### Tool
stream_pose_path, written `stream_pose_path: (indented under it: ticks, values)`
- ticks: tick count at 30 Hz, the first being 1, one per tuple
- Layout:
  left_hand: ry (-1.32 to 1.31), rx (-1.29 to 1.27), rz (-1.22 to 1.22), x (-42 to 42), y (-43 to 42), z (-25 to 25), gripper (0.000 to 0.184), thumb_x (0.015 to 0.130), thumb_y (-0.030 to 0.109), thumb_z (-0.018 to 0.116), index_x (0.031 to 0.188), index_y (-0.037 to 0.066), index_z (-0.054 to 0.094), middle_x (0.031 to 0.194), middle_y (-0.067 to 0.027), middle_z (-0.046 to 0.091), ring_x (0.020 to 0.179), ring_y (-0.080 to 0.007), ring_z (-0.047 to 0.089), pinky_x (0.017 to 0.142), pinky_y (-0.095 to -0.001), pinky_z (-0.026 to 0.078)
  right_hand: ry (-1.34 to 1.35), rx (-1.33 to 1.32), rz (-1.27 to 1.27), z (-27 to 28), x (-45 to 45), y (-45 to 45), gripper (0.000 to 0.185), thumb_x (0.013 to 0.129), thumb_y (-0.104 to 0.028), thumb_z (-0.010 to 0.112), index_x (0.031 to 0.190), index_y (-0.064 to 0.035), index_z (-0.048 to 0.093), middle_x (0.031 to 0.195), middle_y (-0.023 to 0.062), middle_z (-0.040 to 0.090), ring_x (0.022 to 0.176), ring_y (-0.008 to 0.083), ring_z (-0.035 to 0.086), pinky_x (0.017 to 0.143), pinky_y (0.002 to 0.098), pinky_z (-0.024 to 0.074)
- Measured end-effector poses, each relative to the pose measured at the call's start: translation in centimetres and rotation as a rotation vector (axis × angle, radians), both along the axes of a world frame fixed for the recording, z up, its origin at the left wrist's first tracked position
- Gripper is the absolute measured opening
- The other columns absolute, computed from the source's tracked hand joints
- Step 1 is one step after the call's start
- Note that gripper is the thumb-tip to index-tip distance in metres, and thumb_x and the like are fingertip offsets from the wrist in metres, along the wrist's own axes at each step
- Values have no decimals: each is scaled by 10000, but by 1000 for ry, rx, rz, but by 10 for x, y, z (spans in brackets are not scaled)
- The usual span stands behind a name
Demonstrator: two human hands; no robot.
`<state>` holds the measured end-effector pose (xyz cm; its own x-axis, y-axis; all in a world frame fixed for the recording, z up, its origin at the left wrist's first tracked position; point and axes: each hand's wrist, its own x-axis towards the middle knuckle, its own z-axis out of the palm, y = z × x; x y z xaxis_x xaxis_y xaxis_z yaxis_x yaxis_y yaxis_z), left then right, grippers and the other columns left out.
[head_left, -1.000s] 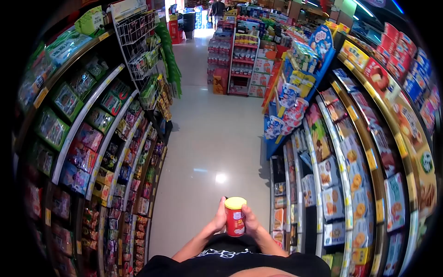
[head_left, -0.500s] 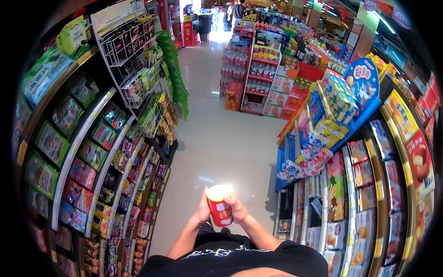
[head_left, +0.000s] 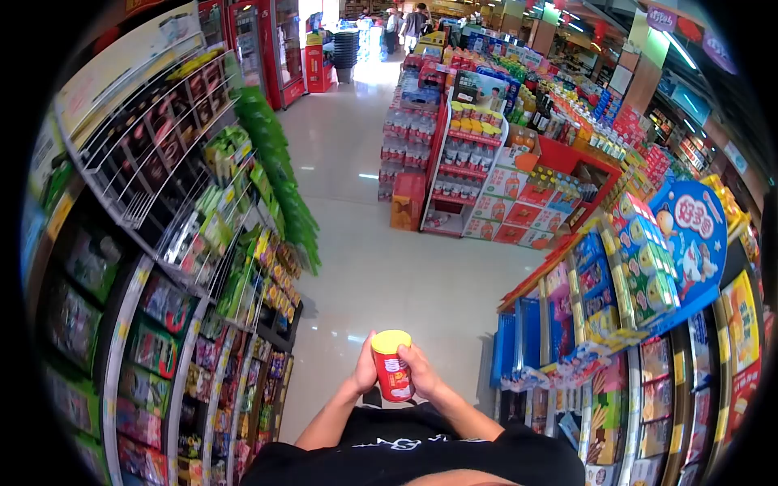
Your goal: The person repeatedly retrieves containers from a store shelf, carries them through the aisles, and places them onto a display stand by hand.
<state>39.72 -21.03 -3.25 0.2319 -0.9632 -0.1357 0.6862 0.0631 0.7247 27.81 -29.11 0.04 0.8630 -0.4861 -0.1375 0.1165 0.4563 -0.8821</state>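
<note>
A red canister with a yellow lid (head_left: pixel 395 377) is held upright in front of my body, between both hands. My left hand (head_left: pixel 366 368) is wrapped against its left side. On the right side, my right hand (head_left: pixel 420 374) grips it, with the thumb lying across the front near the lid. Both hands are closed on it, and the fingers behind the canister are hidden. Printing shows on its front but is too small to read.
At left, snack shelves (head_left: pixel 146 356) and a wire rack (head_left: pixel 154 146) with green hanging packets (head_left: pixel 279 178) line the aisle. A blue display stand (head_left: pixel 689 235) is at right. Stacked drink boxes (head_left: pixel 506 198) stand ahead. Pale floor (head_left: pixel 381 275) runs between. People (head_left: pixel 413 28) stand far back.
The wire rack and drink boxes appear nearer, as I have moved forward along the aisle. The canister stays in both hands, its lid no longer washed out by glare.
</note>
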Motion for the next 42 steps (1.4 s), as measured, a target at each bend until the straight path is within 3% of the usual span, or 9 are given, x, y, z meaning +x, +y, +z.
stream_pose_path:
  ticks: [4,16,20,27,31,35,36,39,42]
  values:
    - [-42,51,-195,51,-88,8,724,1028,540,108,1270,13,541,1176,-111,635,1112,-223,591,1007,-365,447,-45,118,-121,-1,35,-71,524,945,-441,539,1239,-8,509,1113,89,612,957,151,607,844,310,503]
    - [-77,169,-54,110,-366,-4,705,1028,535,122,1240,24,559,1150,-127,648,1076,-245,623,974,-387,477,-17,315,-74,-28,107,-356,510,953,-469,531,1190,-20,571,1048,106,680,917,178,675,808,338,561]
    - [-201,72,-32,139,-459,15,692,1030,534,134,1222,27,565,1128,-122,655,1058,-241,627,968,-376,476,-78,195,4,-12,131,-454,500,959,-417,547,1252,-15,498,1119,80,624,975,136,619,852,295,510]
    - [-49,62,109,172,-583,5,718,1027,535,135,1206,-5,574,1124,-132,654,1039,-250,628,961,-378,477,-54,60,19,8,174,-579,506,959,-395,564,1273,-5,491,1146,77,599,1038,141,578,921,304,465]
    - [9,49,1,202,-649,-10,807,992,597,126,1271,-36,542,1108,-150,655,1039,-264,628,959,-372,476,-16,1,26,-13,204,-642,472,970,-360,563,1284,-14,494,1167,79,588,1064,150,568,939,302,453]
    - [123,25,-90,243,-729,-19,800,979,615,157,1398,-5,440,1173,-153,630,1073,-258,613,963,-391,471,109,-199,19,4,237,-713,633,824,-310,760,1309,-19,474,1223,102,582,1128,188,562,983,333,440]
    - [242,-37,-125,257,-754,-43,772,982,611,200,1455,25,367,1202,-154,616,1086,-262,605,976,-402,465,100,-183,6,0,249,-734,729,725,-242,845,1312,-23,471,1226,108,586,1127,195,569,984,350,447]
    - [378,-45,-191,284,-838,-55,749,983,612,240,1484,62,327,1204,-154,613,1102,-274,601,1003,-402,451,191,-386,-68,11,275,-799,755,692,-186,865,1313,-24,467,1212,105,593,1104,190,580,975,361,458]
    - [207,-84,-270,308,-911,-28,688,1005,573,242,1509,106,285,1276,-170,582,1180,-281,564,1050,-410,414,204,-443,-115,27,289,-862,764,673,-164,874,1305,-21,470,1188,93,601,1099,186,581,969,359,461]
